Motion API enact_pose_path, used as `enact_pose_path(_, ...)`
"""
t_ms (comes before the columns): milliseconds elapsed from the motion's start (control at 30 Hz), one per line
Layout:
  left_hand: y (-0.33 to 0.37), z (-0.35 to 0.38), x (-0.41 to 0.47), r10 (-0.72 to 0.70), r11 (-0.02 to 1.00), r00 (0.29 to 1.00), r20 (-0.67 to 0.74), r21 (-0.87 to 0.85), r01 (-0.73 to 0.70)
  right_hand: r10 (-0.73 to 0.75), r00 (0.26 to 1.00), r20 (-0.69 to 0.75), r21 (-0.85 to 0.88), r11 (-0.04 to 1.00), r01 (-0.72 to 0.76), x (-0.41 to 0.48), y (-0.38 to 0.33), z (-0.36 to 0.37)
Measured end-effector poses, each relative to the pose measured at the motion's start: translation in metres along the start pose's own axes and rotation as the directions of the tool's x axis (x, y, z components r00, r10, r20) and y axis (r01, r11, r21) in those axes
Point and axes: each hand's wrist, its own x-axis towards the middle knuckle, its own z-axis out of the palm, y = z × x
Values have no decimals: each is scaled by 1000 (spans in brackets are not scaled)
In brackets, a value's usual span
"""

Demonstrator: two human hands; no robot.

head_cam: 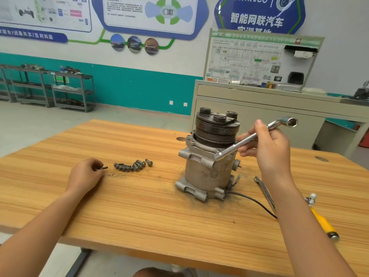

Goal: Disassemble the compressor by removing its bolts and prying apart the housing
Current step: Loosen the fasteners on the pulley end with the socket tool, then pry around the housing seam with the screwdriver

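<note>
Your left hand [85, 172] sits low on the worktop [139, 206], fingers [97, 165] pinching one bolt [103, 168]; just to its right lie the loose bolts [132, 165]; the compressor [209, 162] stands upright further right; your right hand [273, 148], raised beside it, grips an L-shaped socket wrench [239, 143].

head view, near, looking down over table [139, 196]

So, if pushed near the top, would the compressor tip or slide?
Probably heavy: the compressor is cast metal with a pulley on top. Upright on a flanged base, it likely slides first, though a high push might rock it.
</note>
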Motion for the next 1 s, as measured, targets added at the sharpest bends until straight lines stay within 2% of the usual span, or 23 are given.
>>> enact_pose_path(267,8,19,34,-53,998,999,1,-44,53,-27,999,18,15,1000,26,-13,-4,-14)
enact_pose_path(367,8,22,40,-46,998,998,43,-41,47,-45,999,4,-26,999,45,-17,-4,-24)
enact_pose_path(500,3,24,44,-6,1000,999,51,-29,7,-25,998,-57,-82,996,20,-18,-10,-43)
enact_pose_path(600,0,30,47,-32,999,999,42,-30,33,41,992,-123,-103,993,-54,-14,-18,-67)
enact_pose_path(700,-10,36,53,-33,999,999,-35,-44,32,74,977,-201,-171,979,-109,-12,-18,-92)
enact_pose_path(833,-39,52,79,5,979,981,-192,-198,-44,-5,937,-350,-268,959,-95,-18,-8,-126)
enact_pose_path(900,-55,58,89,27,965,968,-250,-244,-90,-41,926,-376,-321,943,-89,-23,-4,-140)
enact_pose_path(1000,-48,58,84,63,958,965,-253,-256,-129,-97,927,-363,-416,907,-68,-30,3,-154)
